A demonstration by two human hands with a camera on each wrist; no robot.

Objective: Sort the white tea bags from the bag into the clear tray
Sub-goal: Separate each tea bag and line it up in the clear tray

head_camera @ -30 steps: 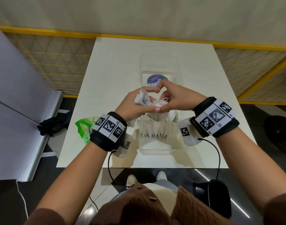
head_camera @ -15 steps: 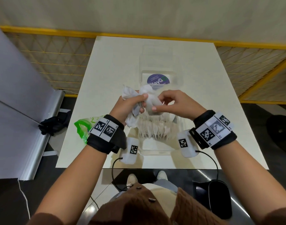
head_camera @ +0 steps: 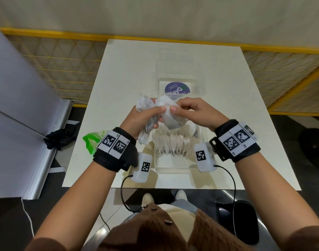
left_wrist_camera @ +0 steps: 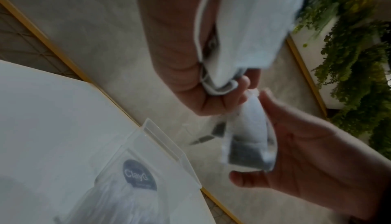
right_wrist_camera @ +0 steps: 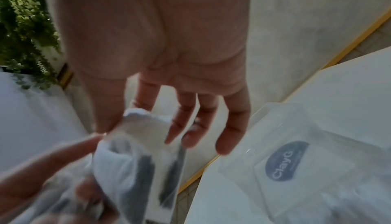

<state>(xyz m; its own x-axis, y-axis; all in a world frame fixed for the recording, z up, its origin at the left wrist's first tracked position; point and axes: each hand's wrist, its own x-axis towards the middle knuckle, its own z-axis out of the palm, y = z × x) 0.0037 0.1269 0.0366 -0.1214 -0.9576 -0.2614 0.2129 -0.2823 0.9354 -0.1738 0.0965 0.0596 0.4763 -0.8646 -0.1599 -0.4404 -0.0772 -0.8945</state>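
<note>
A single white tea bag [head_camera: 170, 117] is held in the air above the middle of the table [head_camera: 118, 73], over the clear tray [head_camera: 170, 168]. The right hand [head_camera: 194, 113] pinches its upper edge between thumb and forefinger, while the other fingers [right_wrist_camera: 230, 127] hang loosely extended below it. The left hand [head_camera: 143, 121] is curled round a crumpled bunch of white tea bags [head_camera: 144, 105], which sticks out above and below the fist; its fingertips meet the single tea bag, so the two hands are touching across it. In the left wrist view the tea bag [left_wrist_camera: 251, 137] shows a dark fill through its thin paper and lies against the right hand's fingers.

The clear tray stands near the front edge of the table, between the two wrists. A row of tea bags [head_camera: 170, 144] stands upright and packed across it, and the strip of tray nearest the front edge shows only bare plastic. Just behind the tray, towards the far edge, lies a clear lid [head_camera: 178, 69] with a round purple sticker [head_camera: 177, 89]. A green plastic bag [head_camera: 90, 142] lies at the left edge of the table, partly hidden by the left wrist band [head_camera: 115, 147]. Both wrists carry black bands with square printed markers.
</note>
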